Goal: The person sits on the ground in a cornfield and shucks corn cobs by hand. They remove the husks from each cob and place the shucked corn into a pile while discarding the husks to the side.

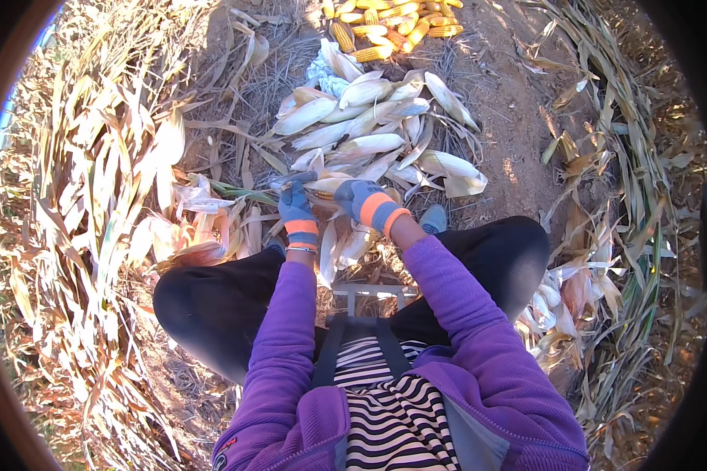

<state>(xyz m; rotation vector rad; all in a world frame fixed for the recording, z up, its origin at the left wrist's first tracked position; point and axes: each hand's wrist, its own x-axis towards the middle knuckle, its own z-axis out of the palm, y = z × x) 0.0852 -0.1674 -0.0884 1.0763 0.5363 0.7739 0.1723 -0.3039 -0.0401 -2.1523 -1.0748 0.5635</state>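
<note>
Both my hands wear grey gloves with orange-banded cuffs and hold one ear of corn (323,194) between them, at the near edge of a pile of unhusked ears (368,118). My left hand (295,203) grips its left end, where dry husk shows. My right hand (358,197) is closed around its right end. Some yellow kernels are visible between the hands; the fingers partly hide the rest of the ear. Beyond the pile lies a heap of husked yellow corn cobs (397,23).
Loose husks (200,235) lie by my left knee and more husks (557,306) by my right. Long rows of dry corn stalks (112,176) flank both sides. A pale blue crumpled material (325,73) touches the pile's far edge. My shoe (433,219) is near the pile.
</note>
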